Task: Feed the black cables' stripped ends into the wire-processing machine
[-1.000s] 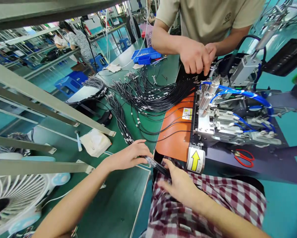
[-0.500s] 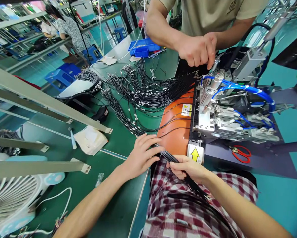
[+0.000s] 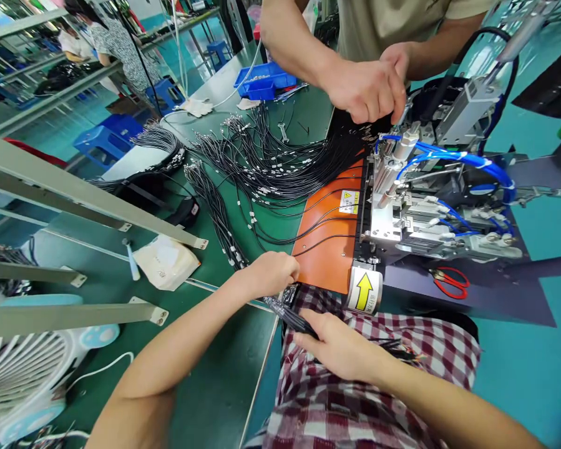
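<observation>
A bundle of thin black cables (image 3: 286, 314) runs from the green table over its edge towards my lap. My left hand (image 3: 273, 274) is closed over the bundle at the table edge, its fingertips turned away from view. Lower down, my right hand (image 3: 331, 343) wraps round the same bundle, with loose cable ends sticking out beyond the wrist. Further up the table, the bundle's other part (image 3: 217, 215) lies with its tips fanned out. An orange sloping plate (image 3: 324, 252) stands just right of my left hand, several single cables crossing it.
A metal machine with blue air hoses (image 3: 402, 199) stands at the right, with red-handled scissors (image 3: 451, 284) beside it. Across from me, a co-worker's hands (image 3: 374, 90) are at the machine. A large cable heap (image 3: 280, 162), a paper packet (image 3: 166, 262), shelf bars (image 3: 97, 199) and a fan (image 3: 32, 368) occupy the table.
My left hand has gone from spread fingers to a closed grip on the bundle. My right hand has shifted left and lower with the cables. The whole view has moved slightly.
</observation>
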Demonstrator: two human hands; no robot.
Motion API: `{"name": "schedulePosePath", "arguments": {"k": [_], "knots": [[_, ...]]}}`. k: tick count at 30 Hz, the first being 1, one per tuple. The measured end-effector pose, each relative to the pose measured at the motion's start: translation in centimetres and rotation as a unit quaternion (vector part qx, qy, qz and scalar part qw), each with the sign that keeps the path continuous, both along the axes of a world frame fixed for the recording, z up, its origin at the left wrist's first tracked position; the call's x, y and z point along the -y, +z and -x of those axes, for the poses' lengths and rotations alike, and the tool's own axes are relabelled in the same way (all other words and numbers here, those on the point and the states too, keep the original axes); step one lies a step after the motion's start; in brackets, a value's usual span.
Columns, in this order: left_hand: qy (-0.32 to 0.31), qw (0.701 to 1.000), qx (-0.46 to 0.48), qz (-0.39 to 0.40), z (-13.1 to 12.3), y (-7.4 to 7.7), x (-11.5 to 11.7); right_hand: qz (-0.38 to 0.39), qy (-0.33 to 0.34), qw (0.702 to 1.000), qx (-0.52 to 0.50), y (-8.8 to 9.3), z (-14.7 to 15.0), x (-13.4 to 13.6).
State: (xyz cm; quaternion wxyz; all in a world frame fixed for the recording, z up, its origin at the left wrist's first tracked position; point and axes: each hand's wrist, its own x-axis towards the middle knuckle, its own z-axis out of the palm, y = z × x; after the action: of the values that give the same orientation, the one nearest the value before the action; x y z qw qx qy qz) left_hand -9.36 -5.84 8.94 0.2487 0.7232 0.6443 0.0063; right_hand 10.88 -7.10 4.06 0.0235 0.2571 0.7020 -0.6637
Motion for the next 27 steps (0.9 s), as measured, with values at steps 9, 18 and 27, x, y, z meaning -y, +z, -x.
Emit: {"name": "schedulePosePath", "arguments": {"k": [9,18,27], "knots": [[0.401,0.851,0.314,-0.130,2.0,-1.3,10.0,0.236,-0.015,0.970,-0.061,0.1,-0.5,-1.8],[0.368,0.667,0.647,0.014,-2.0,-5.1,8.9,0.312,-0.012,0.945,-0.092,0.2,-0.3,-2.7],[0.129,0.965,0.192,-0.126,-1.0,0.9,7.3,-0.208,0.054,0.976,0.039,0.6,0.1,1.4]]}}
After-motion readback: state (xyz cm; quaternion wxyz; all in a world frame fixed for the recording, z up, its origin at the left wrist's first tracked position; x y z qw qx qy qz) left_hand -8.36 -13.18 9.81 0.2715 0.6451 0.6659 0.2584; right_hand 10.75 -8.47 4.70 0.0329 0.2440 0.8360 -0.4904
